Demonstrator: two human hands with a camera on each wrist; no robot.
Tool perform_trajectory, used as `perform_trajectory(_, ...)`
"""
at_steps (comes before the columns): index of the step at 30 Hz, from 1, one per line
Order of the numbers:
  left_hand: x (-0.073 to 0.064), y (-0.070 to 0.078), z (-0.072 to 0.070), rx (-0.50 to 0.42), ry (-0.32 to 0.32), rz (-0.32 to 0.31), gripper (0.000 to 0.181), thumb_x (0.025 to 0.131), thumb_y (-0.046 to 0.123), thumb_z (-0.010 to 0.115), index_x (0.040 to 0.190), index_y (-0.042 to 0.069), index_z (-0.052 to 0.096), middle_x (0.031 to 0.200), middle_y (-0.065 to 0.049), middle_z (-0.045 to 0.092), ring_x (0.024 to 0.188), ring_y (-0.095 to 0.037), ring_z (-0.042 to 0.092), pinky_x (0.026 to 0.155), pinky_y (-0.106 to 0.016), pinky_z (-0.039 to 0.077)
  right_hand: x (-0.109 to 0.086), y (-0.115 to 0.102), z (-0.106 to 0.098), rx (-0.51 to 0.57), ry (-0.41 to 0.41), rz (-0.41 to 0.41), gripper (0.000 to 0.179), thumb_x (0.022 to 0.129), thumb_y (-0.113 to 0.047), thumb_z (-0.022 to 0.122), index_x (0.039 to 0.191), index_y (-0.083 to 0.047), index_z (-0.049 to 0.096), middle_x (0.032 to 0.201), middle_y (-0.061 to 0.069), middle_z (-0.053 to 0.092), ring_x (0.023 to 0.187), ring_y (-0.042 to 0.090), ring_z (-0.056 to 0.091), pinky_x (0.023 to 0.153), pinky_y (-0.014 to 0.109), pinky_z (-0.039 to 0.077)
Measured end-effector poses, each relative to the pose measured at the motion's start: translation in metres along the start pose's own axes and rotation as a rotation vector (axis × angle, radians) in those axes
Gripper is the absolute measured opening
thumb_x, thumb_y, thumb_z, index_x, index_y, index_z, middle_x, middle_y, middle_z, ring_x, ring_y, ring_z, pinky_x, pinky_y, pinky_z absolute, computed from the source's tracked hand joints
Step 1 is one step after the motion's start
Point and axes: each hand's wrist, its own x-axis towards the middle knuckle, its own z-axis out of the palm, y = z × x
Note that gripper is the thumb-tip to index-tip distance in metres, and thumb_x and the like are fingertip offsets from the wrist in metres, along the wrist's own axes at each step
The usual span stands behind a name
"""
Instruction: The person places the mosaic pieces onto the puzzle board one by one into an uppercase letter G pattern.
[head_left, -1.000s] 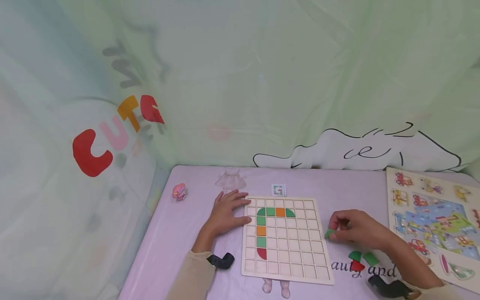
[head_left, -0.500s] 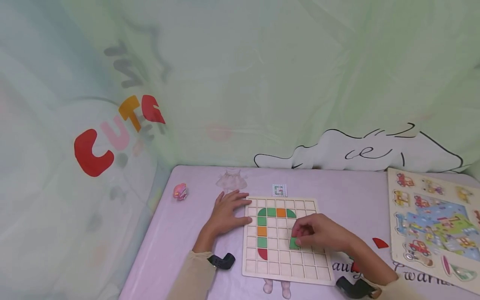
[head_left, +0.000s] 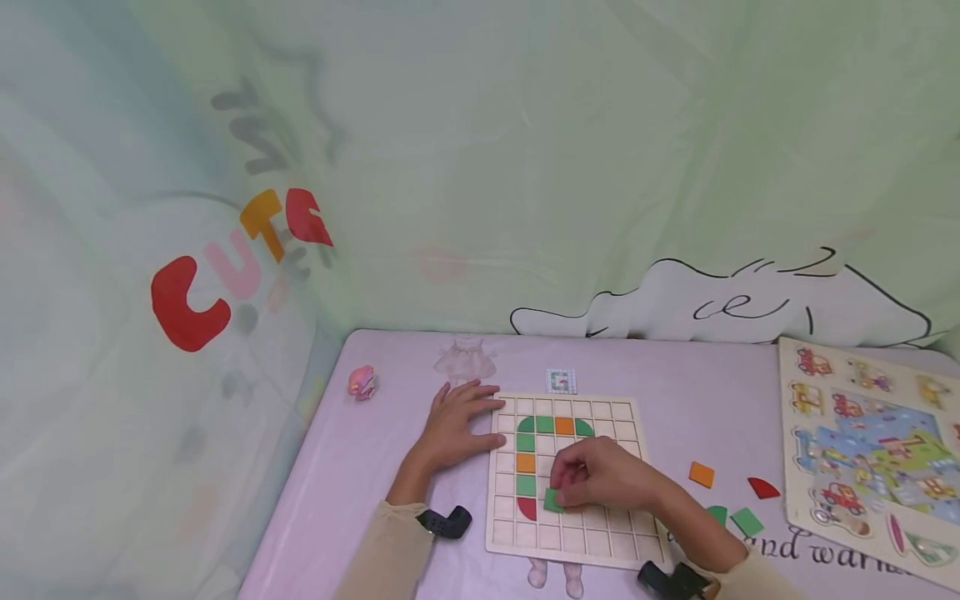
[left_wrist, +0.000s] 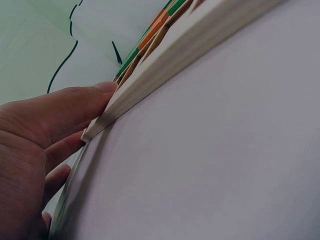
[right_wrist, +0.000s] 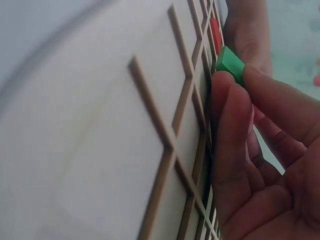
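Reading the board's middle as the clock's centre, with twelve towards the back wall, the right hand (head_left: 603,473) is reaching in from four o'clock and pinching a green tile (head_left: 553,501) between thumb and fingers. The tile is hovering or resting low over the board (head_left: 596,542), near seven o'clock; I cannot tell whether it is touching the grid. It is sitting just beside the red quarter-piece (head_left: 527,509), on that piece's three o'clock side, and is showing tilted in the right wrist view.

The left hand (head_left: 450,429) is lying between nine and ten o'clock, its fingers spreading loosely and its thumb touching the board's edge. The two hands are staying well apart.

On the grid, a row of green and orange pieces (head_left: 545,425) is running from eleven o'clock towards twelve, and a column (head_left: 526,463) is dropping from its left end to the red quarter-piece.

Off the board, an orange tile (head_left: 702,475) and a red wedge (head_left: 763,488) are lying around three o'clock; a spare green square (head_left: 747,522) and a green wedge (head_left: 717,514) are lying between three and four. A small card (head_left: 561,382) is lying at twelve, and a pink toy (head_left: 362,383) is sitting beyond the left hand. A picture puzzle (head_left: 840,437) is lying farther out towards three.
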Motion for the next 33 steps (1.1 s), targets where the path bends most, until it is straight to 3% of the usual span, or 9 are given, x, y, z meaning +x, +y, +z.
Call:
perform_trajectory(9,0.001,0.000,0.001,0.014,-0.002,-0.003,0.055,0.086,0.051,0.074,0.135,0.028,0.067,0.154,0.008,0.052,0.154,-0.021,0.032,0.128,-0.057,0.008,0.004,-0.003,0.012,-0.017,-0.014,-0.014,0.010,0.081,-0.012,0.083,0.081,-0.017,0.074,0.063,-0.001,0.067,0.053,0.011,0.063,0.054,0.021,0.050)
perform_trajectory(33,0.001,0.000,0.002,0.014,-0.003,0.005,0.055,0.087,0.052,0.073,0.135,0.026,0.067,0.154,0.007,0.052,0.154,-0.022,0.032,0.128,-0.058,0.008,0.007,-0.002,0.016,-0.046,0.018,0.053,0.017,0.077,-0.011,0.086,0.070,-0.015,0.071,0.058,-0.002,0.063,0.050,0.010,0.059,0.052,0.022,0.050)
